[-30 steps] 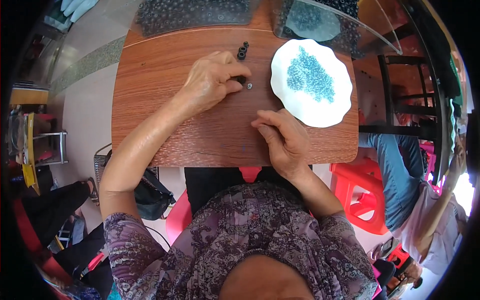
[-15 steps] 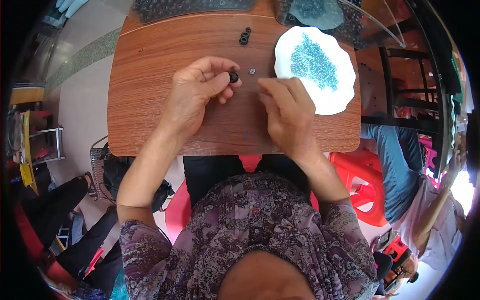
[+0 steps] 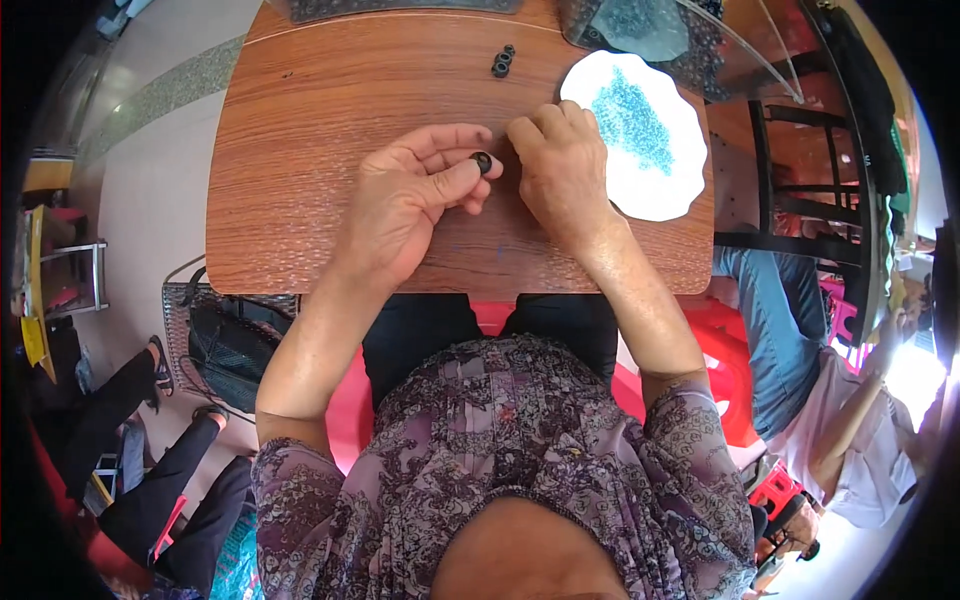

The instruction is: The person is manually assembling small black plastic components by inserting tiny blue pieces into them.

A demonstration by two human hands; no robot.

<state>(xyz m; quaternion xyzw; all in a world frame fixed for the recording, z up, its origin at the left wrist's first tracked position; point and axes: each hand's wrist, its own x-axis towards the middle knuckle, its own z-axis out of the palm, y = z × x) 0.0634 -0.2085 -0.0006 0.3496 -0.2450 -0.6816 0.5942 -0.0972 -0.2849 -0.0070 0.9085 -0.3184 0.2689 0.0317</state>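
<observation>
Between thumb and fingers of my left hand (image 3: 410,195) is a small round black part (image 3: 482,162) with a hole in its face; the other fingers are loosely bent. Close by on the right, my right hand (image 3: 562,165) is closed, knuckles up, its fingertips bent down toward the tabletop and hidden. Whatever those fingertips hold, if anything, does not show. A white scalloped plate (image 3: 675,198) stands beside this hand, bearing a spread heap of tiny bluish, glassy-looking pieces (image 3: 632,120). Several small black parts (image 3: 502,63) lie in a short row farther back.
Both hands are over a brown wood-grain table (image 3: 300,170). Along its far edge stand a clear tray (image 3: 400,8) and a clear bin (image 3: 650,40) holding a plastic bag. Red stools (image 3: 725,375) and a black bag (image 3: 235,345) are near me. Other people sit on both sides.
My left hand has turned slightly, showing the black part's hole. My right hand has moved inward and away from me, over the spot where a small grey piece lay; that piece is no longer visible.
</observation>
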